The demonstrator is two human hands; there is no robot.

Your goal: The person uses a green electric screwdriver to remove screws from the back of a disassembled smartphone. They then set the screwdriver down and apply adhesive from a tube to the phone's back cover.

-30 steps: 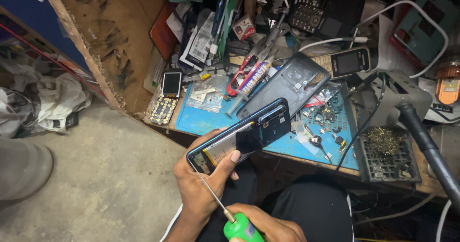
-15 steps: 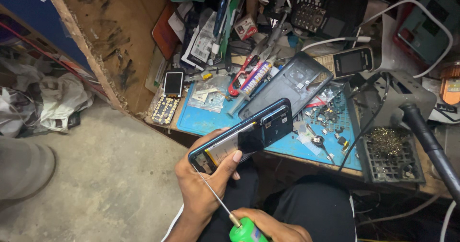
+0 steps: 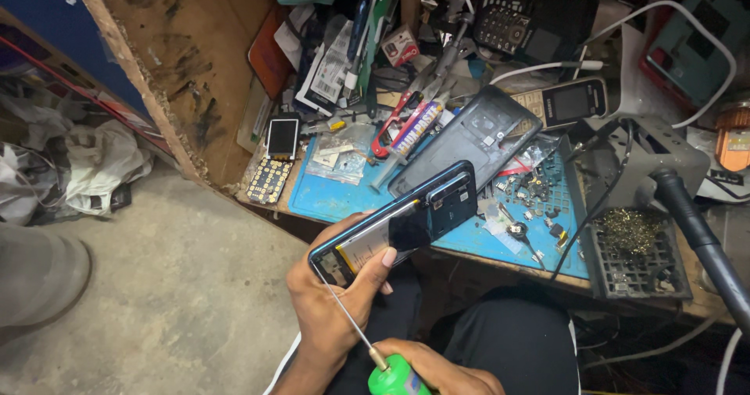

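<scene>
Clearly the opened phone (image 3: pixel 398 225) is light, stiff and fragile, its bare insides exposed; it is held over the person's lap, off the near edge of the desk (image 3: pixel 328 200). The left hand (image 3: pixel 332 301) grasps it by the lower end and edges, the safest place to hold. The right hand (image 3: pixel 437 368), at six o'clock, is clenched on one green-handled screwdriver (image 3: pixel 363 340), tip at the phone's bottom corner. One detached back cover (image 3: pixel 476 137) lies at twelve o'clock of the phone

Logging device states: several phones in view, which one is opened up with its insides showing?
The dark smartphone held in the left hand: back removed, battery visible. The keypad phones on the bench are closed.
</scene>
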